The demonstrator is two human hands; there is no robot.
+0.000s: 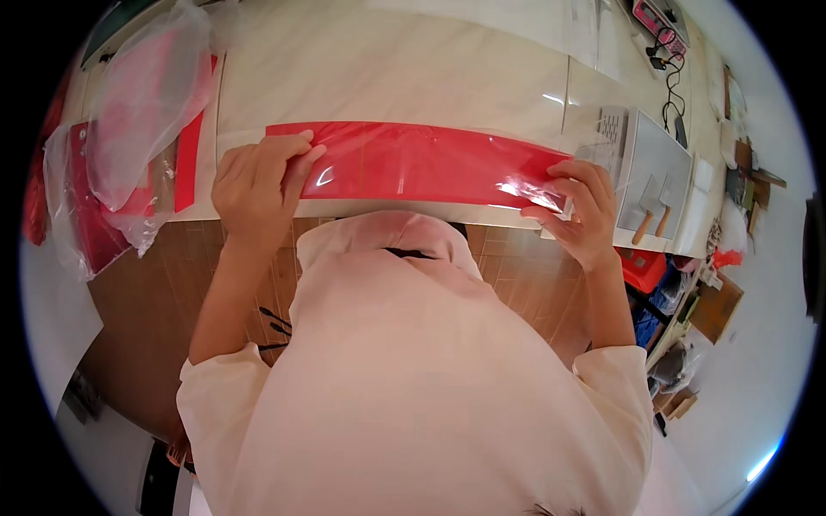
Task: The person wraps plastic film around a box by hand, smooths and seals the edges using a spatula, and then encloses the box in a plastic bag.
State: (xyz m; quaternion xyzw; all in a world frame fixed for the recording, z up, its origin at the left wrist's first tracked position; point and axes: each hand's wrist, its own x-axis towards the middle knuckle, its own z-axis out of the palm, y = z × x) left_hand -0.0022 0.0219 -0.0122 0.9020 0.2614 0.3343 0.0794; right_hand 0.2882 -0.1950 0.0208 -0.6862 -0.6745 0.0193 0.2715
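A long red strip (pixel 413 163) with a glossy clear film over it lies across the front edge of the table. My left hand (pixel 262 182) pinches its left end between thumb and fingers. At the right end, my right hand (pixel 582 206) has thumb and fingers closed on the strip's edge, beside bright reflections. Clear film extends beyond the strip toward the upper right. Both hands are at about the same height, with the strip stretched between them.
Clear plastic bags (pixel 146 112) and red sheets (pixel 96 206) lie at the left. On the right are a grey board (pixel 651 168) with two wooden-handled tools (pixel 663 220), black cables (pixel 673 82) and a red crate (pixel 641 268) below the table edge.
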